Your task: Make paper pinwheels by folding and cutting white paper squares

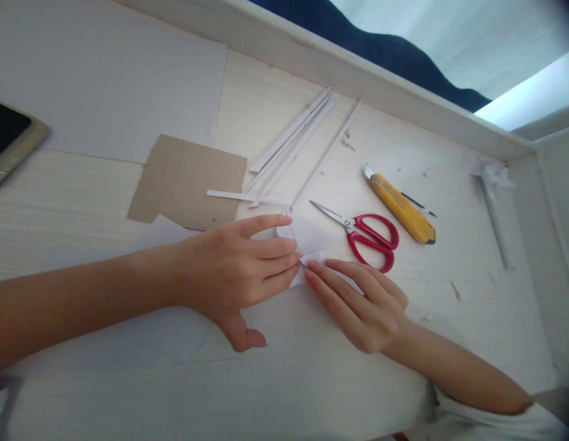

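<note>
My left hand (242,263) lies with its fingers stretched out over a small piece of folded white paper (314,258), the thumb held well apart. From the right, my right hand (362,300) has its fingertips closed together on the paper's folded corner. Part of the paper is hidden under both hands. A narrow white paper strip (238,196) lies just beyond my left fingertips. Close to my right hand are scissors (351,224) with red handles, blades slightly apart, and a yellow utility knife (401,208) with a bit of blade showing.
Several thin folded paper strips (293,138) lie toward the back rim. A brown cardboard piece (187,180) and a large white sheet (128,79) are at left, beside a phone (13,141). A paper roll (495,214) rests near the right wall. Small scraps dot the table (266,392).
</note>
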The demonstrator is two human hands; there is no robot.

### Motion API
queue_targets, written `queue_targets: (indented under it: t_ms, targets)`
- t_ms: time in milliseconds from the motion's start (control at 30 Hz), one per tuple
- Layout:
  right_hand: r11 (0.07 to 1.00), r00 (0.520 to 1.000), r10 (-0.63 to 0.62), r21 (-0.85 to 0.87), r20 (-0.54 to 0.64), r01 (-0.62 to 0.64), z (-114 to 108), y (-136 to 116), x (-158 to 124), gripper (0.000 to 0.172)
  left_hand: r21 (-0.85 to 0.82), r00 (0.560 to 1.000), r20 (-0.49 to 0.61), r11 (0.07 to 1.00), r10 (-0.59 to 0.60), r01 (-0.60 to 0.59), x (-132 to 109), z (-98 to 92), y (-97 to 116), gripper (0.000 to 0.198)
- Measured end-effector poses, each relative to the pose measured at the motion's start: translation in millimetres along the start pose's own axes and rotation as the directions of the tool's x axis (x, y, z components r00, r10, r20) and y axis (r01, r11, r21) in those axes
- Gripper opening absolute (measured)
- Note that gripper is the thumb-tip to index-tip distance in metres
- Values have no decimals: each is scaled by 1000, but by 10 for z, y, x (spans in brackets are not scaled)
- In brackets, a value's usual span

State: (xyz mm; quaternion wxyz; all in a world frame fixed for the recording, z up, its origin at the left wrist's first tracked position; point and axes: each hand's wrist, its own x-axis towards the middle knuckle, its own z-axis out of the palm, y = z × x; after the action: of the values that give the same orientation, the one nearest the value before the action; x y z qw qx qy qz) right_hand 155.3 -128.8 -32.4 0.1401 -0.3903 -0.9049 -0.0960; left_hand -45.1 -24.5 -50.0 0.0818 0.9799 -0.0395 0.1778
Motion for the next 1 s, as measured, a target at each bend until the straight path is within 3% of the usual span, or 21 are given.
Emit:
queue_targets:
  t_ms: [333,1000]
  targets:
    - [997,999,33,74,29,-36,17,33,11,19,-48,1000,6,999,-10,11,-2,13,-13,62]
    - [999,999,3,42,53,-5,12,41,4,19,-66,1000,12,998,-13,14,17,6,-15,59]
